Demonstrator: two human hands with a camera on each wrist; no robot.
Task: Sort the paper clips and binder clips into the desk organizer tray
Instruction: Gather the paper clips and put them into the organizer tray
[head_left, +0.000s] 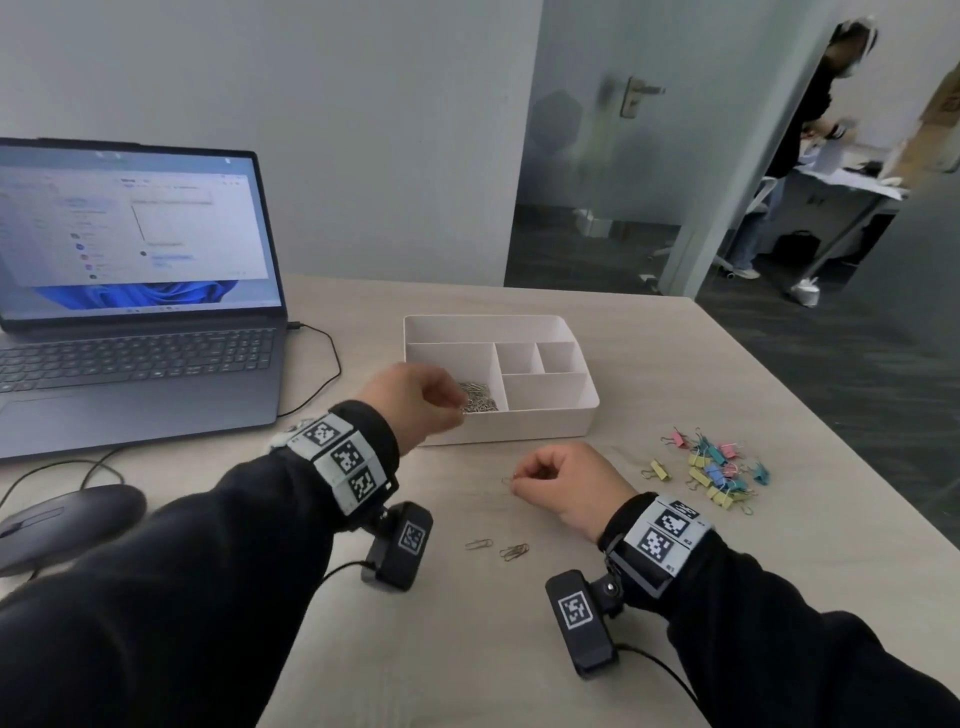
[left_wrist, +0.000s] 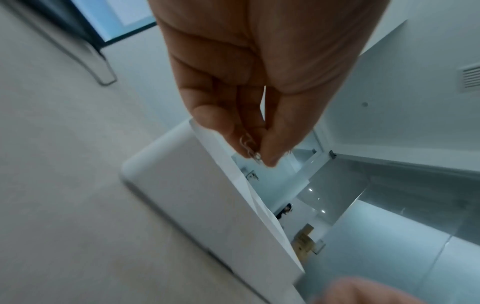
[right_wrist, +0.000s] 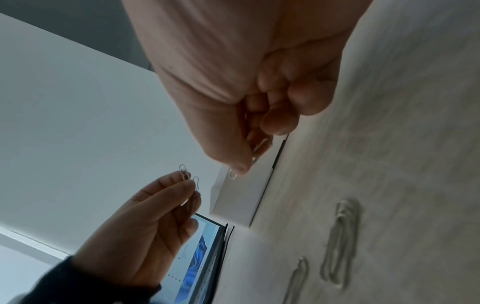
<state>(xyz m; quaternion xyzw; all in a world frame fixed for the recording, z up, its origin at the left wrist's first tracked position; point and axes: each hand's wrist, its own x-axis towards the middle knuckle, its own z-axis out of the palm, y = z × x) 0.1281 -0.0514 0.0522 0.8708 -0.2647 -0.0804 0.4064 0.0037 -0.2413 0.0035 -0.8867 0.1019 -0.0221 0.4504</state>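
Observation:
The white organizer tray (head_left: 561, 415) stands mid-table, with a heap of silver paper clips (head_left: 475, 397) in its near-left compartment. Over that compartment's front edge my left hand (head_left: 447, 402) pinches a few paper clips (left_wrist: 249, 149) between thumb and fingers; the right wrist view shows those paper clips (right_wrist: 188, 176) sticking out of the left hand (right_wrist: 161, 207). On the table in front of the tray my right hand (head_left: 519, 478) pinches a paper clip (right_wrist: 255, 151). Loose paper clips (head_left: 501, 548) lie nearer me. Coloured binder clips (head_left: 717, 467) are piled at the right.
An open laptop (head_left: 135, 291) sits at the left with a cable (head_left: 322, 374) running toward the tray. A dark mouse (head_left: 62, 522) lies at the near left. The table edge (head_left: 831, 415) runs along the right. A person stands at a desk (head_left: 852, 187) beyond the glass door.

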